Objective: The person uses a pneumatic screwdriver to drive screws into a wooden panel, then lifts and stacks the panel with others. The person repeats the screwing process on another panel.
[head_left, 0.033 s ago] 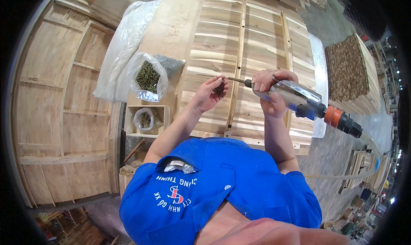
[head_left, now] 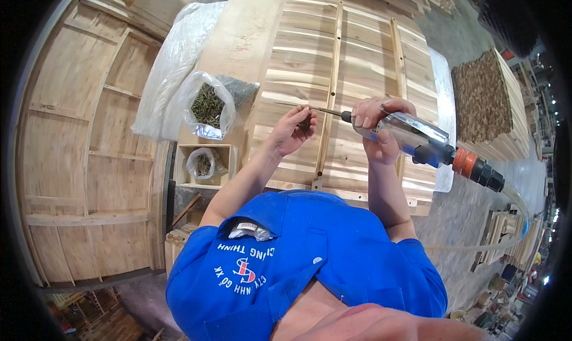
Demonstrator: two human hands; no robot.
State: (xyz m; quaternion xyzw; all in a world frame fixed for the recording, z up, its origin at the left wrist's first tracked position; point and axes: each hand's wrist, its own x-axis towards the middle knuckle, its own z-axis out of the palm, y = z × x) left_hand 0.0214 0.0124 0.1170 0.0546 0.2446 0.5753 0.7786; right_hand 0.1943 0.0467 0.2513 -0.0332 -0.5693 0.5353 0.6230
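From the head view, here's the left hand (head_left: 291, 132), palm turned inward, thumb and forefinger brought together at the tips, the other fingers curled around a small clump of dark pieces (head_left: 305, 124). Those pieces sit right inside the curl, just below the fingertips. Whether the pinch is on the metal itself or on a small piece at its end, I cannot tell; it's too fine to make out.

Over to the right hand (head_left: 382, 125), and it's a full wrap: fingers folded over the top of the power driver (head_left: 408, 139), thumb coming round below, a solid grasp. The driver's slim bit (head_left: 329, 111) runs left from those fingers, its far end right at the left fingertips, passing above a wooden strip (head_left: 338, 40). Behind the right fingers, the tool reaches back to an orange ring (head_left: 462, 161) and a clear hose (head_left: 523, 207).

Beneath both sets of fingers lies the slatted wooden panel (head_left: 298, 61), with a second strip (head_left: 397, 49) beyond the right fingers. Left of the left fingers, near the panel, stands an open plastic bag (head_left: 226, 117) of small metal pieces (head_left: 207, 104); nearer the body, a wooden box (head_left: 232, 164) holds a smaller bag (head_left: 192, 161).
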